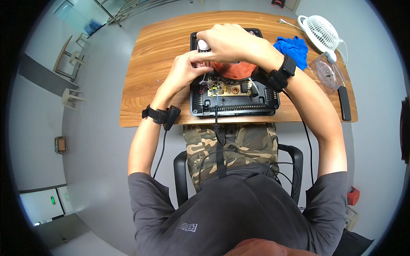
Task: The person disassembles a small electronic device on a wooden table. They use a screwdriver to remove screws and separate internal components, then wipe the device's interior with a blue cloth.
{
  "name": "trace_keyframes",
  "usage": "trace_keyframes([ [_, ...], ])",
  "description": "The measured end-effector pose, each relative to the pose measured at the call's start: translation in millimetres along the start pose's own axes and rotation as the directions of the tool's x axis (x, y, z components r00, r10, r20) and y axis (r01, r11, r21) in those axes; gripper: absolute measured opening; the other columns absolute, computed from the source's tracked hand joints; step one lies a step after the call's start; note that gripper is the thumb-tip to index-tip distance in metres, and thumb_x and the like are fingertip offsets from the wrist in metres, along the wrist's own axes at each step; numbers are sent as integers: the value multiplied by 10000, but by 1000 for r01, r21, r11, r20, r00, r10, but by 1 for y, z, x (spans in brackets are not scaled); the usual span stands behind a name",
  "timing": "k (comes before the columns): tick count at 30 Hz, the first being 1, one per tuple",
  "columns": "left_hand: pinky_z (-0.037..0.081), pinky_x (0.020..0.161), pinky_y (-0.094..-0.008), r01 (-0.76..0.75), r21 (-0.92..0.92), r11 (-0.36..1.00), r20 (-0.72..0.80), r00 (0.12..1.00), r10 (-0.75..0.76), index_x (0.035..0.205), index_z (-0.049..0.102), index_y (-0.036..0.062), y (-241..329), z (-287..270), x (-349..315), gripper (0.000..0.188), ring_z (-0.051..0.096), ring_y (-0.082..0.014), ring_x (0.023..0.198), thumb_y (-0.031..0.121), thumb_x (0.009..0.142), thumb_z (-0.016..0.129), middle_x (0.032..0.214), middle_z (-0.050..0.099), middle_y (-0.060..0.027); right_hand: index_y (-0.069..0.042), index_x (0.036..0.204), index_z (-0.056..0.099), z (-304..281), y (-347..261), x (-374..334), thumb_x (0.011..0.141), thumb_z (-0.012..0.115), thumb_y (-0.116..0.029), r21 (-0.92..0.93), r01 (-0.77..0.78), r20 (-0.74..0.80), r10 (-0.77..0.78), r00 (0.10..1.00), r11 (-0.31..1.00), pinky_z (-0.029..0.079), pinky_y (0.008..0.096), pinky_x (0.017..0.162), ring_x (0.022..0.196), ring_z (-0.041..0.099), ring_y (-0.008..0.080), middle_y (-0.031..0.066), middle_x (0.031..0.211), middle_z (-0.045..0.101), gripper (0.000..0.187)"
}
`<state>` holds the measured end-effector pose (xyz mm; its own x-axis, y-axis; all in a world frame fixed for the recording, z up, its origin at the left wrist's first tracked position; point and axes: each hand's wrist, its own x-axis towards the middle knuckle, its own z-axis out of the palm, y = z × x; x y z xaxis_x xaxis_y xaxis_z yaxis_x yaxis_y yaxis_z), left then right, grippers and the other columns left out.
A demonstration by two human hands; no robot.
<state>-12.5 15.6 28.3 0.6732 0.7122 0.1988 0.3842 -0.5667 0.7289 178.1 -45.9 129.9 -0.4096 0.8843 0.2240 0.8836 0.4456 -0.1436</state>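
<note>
An opened induction cooker (pixel 239 112) lies on the table in front of me, its black shell holding a reddish copper coil (pixel 234 71) and a tan circuit board (pixel 226 88). Over the shell's far left part, my right hand (pixel 228 42) grips a screwdriver with a white-ended, dark-banded handle (pixel 203 45). My left hand (pixel 187 68) is closed at the lower part of that screwdriver, thumb and fingers pinched beside the coil's left edge. The tip is hidden by my fingers. Thin wires run from the board, and a black cord (pixel 216 115) hangs over the near edge.
On the wooden table (pixel 158 51), a crumpled blue cloth (pixel 292 50) lies right of the cooker. Beyond it are a white fan (pixel 321 34), a clear plastic container (pixel 328 76) with small bits inside, and a black slab (pixel 344 103). Cables trail from both wrist straps.
</note>
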Motion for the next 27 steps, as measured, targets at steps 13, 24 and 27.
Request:
trace_keyframes([
  [13,518,704,-315,-4,-134,991,-14,1000,2,926,687,-17,8,-8,0,274,622,-125,756,180,797,829,837,700,-73,-65,1061,669,18,-9,-1,881,609,-397,-40,66,-162,-71,984,997,565,486,677,766,711,394,191,810,724,383],
  [24,538,779,-308,42,-3,999,-14,999,-42,1053,689,-33,27,2,6,294,654,-127,866,124,827,794,927,729,-61,-40,1070,707,18,-19,11,879,595,-362,-211,-114,-38,109,993,971,579,455,707,801,732,346,186,804,729,391],
  [27,541,808,-309,16,-63,998,5,1000,-16,1071,683,-40,29,-2,5,280,667,-139,897,117,855,767,950,736,-77,-43,1073,705,18,-16,6,879,581,-353,-142,-45,-86,33,996,989,579,455,713,812,732,345,189,807,729,386],
])
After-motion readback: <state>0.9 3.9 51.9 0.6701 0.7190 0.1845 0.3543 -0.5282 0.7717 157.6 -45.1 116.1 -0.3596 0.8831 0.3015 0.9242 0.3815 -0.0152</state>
